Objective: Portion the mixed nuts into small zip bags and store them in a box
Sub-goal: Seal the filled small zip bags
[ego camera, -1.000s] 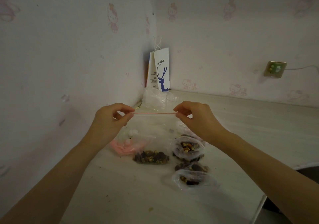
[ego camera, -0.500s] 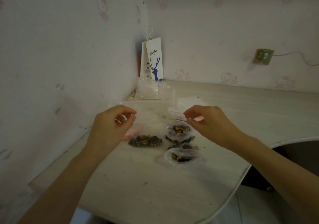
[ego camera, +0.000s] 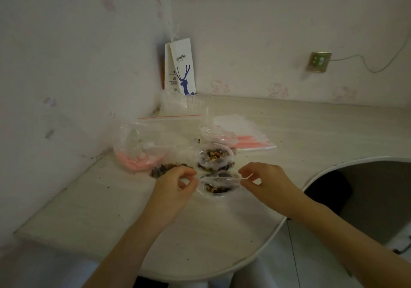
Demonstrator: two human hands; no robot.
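The small zip bag (ego camera: 219,185) lay near the front middle of the table (ego camera: 111,216), its long axis running left to right and its mouth turned up and slightly away from the person, with a dark heap of mixed nuts (ego camera: 216,190) in its bottom. The left hand (ego camera: 175,190) pinched the bag's left end between curled thumb and forefinger, and the right hand (ego camera: 264,181) pinched its right end the same way, so the two hands stood apart with the bag stretched between them. To the right the table's edge curved inward just beside the right forearm, leaving little surface there; bare tabletop lay in front of the hands and to the left as far as the wall. Just behind the held bag stood a second small bag (ego camera: 214,156), its mouth gaping upward and nuts showing inside. Behind that sat a third crumpled clear bag (ego camera: 219,135), whose contents could not be told. A large zip bag (ego camera: 178,130) lay flat to the left, its red zip line toward the corner and a band of nuts at its near end, close to the left fingers. A clear pack with pink strips (ego camera: 138,154) rested against the left wall, and a flat stack of empty zip bags (ego camera: 246,132) lay to the right. A paper coffee bag (ego camera: 182,67) stood upright in the corner
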